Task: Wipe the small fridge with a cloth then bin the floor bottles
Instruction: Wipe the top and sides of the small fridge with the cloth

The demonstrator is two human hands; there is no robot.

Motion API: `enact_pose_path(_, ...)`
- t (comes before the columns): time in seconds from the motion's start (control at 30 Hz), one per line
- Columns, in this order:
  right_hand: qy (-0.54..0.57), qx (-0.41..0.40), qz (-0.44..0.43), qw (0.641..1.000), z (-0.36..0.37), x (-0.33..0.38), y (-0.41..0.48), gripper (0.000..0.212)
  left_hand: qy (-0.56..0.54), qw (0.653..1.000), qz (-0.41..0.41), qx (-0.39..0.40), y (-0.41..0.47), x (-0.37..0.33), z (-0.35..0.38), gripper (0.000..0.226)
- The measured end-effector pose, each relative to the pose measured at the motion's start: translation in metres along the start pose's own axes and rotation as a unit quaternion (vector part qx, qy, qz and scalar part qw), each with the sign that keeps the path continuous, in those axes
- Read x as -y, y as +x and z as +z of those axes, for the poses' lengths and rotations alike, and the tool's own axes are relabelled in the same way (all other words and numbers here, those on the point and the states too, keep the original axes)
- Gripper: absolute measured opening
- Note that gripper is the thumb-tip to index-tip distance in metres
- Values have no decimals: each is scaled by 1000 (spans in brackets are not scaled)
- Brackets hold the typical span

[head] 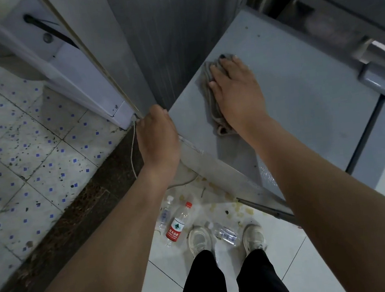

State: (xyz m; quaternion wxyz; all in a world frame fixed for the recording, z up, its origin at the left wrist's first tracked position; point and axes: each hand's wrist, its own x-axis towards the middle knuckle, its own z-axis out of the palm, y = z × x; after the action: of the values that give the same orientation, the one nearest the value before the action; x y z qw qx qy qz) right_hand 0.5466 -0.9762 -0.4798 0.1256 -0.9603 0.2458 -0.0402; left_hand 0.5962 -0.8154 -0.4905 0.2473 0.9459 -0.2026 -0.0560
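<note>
The small grey fridge (299, 82) stands at the right, and I look down on its flat top. My right hand (235, 91) lies flat on a crumpled grey-beige cloth (212, 110), pressing it onto the fridge top near the left edge. My left hand (157, 135) rests on the fridge's near left corner, fingers curled over the edge. Three clear plastic bottles lie on the floor below: one with a red label and red cap (179, 221), a white-capped one (165, 211) beside it, and a small one (225, 234) between my shoes.
A tall grey cabinet side (152, 43) rises behind the fridge. A white door with a dark handle (58, 53) stands at the left. A thin white cord (133, 149) hangs by my left hand. The white floor tiles (219, 208) show yellowish stains near the bottles.
</note>
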Motion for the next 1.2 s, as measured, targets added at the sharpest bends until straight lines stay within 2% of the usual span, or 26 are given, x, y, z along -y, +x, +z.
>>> enact_pose_path(0.1, -3, 24, -2, 1000, -2, -12, 6, 46, 63, 998, 31, 1, 5, -3, -2, 29)
enact_pose_path(0.23, -1, 29, -49, 998, -2, -21, 19, 45, 108, 991, 66, 40, 23, -13, 4, 31)
enact_pose_path(0.4, 30, -2, -63, 998, -1, -33, 42, 42, 93, 987, 108, 74, 46, -46, 18, 45)
enact_pose_path(0.6, 45, -34, -46, 997, 1, -42, 71, 46, 86, 987, 106, 89, 58, -74, 36, 48)
enact_pose_path(0.7, 33, -41, -30, 998, 1, -47, 84, 43, 95, 985, 124, 75, 54, -75, 36, 49)
enact_pose_path(0.93, 23, -48, 34, 998, -6, -64, 103, 44, 98, 982, 120, 106, 56, -78, 34, 49)
enact_pose_path(1.2, 38, -90, 137, 986, -14, -84, 65, 42, 93, 982, 119, 118, 56, -79, 31, 50)
